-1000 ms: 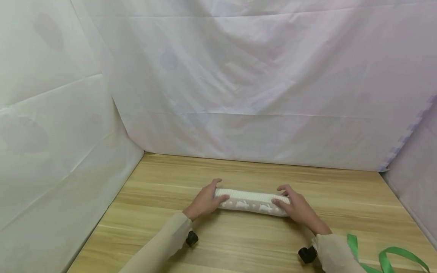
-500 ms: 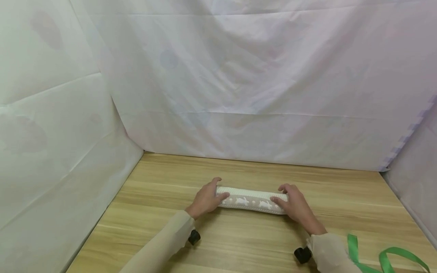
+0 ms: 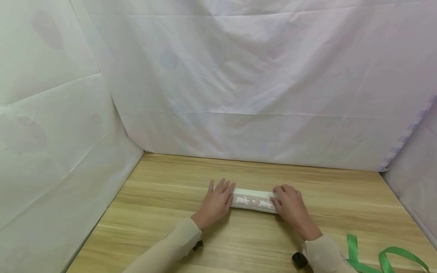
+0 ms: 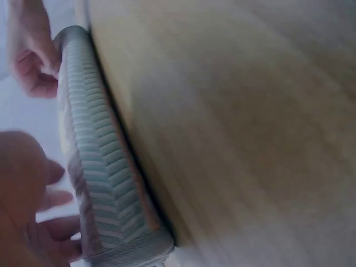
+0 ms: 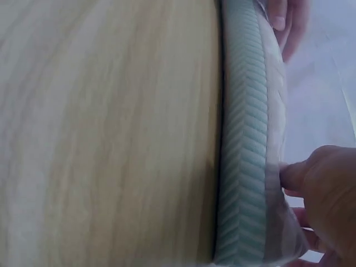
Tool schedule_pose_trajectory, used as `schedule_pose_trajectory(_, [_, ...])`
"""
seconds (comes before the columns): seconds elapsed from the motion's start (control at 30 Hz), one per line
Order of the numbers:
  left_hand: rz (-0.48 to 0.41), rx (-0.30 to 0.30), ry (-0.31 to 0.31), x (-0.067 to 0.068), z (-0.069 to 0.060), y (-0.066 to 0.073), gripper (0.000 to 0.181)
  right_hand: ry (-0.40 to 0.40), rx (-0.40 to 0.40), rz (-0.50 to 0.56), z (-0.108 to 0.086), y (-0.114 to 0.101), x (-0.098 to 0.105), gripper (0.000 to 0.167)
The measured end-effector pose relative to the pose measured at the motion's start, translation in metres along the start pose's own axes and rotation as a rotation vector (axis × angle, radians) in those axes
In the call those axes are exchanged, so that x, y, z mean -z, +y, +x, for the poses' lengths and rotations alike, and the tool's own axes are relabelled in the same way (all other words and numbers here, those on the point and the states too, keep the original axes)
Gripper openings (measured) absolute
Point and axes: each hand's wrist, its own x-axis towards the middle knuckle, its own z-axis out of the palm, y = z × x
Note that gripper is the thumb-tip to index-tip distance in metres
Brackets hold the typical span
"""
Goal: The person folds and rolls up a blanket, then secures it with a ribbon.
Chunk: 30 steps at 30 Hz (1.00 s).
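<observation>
A long, flat padded cloth piece (image 3: 254, 202) with white rabbits on a beige band and a pale herringbone side lies on the wooden table. Over its left end rests my left hand (image 3: 216, 201), fingers stretched out and spread a little. My right hand (image 3: 291, 204) holds the other end, thumb on the near face and fingers bent over the far edge. The left wrist view shows the herringbone side (image 4: 97, 144) close up, its grey-edged end beside the left fingers. In the right wrist view the right thumb (image 5: 292, 173) touches the cloth's upper edge.
A green ribbon (image 3: 385, 261) lies loosely looped at the table's right front, near the right sleeve (image 3: 324, 254). Pale cloth curtains (image 3: 239, 76) enclose the wooden table (image 3: 177, 182) at the back and both sides.
My left hand has gone from gripping the left end with its thumb to lying over it with straight fingers. My right hand has shifted slightly left, further over the right end.
</observation>
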Motion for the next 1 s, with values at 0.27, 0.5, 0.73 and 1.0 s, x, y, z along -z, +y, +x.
schedule_pose_trajectory(0.27, [0.147, -0.059, -0.096, -0.006, 0.0, 0.002, 0.066, -0.066, 0.236, -0.027, -0.003, -0.011, 0.002, 0.042])
schedule_pose_trajectory(0.5, [0.225, -0.063, -0.171, -0.009, 0.002, 0.0, 0.078, -0.232, 0.206, -0.042, -0.009, -0.01, 0.002, 0.056])
schedule_pose_trajectory(0.73, [0.252, -0.055, -0.217, -0.01, 0.007, -0.002, 0.081, -0.268, 0.205, -0.085, -0.011, -0.005, -0.005, 0.063])
schedule_pose_trajectory(1.0, [0.282, -0.06, -0.21, -0.012, 0.013, -0.002, 0.082, -0.254, 0.227, -0.184, -0.009, -0.001, -0.011, 0.066])
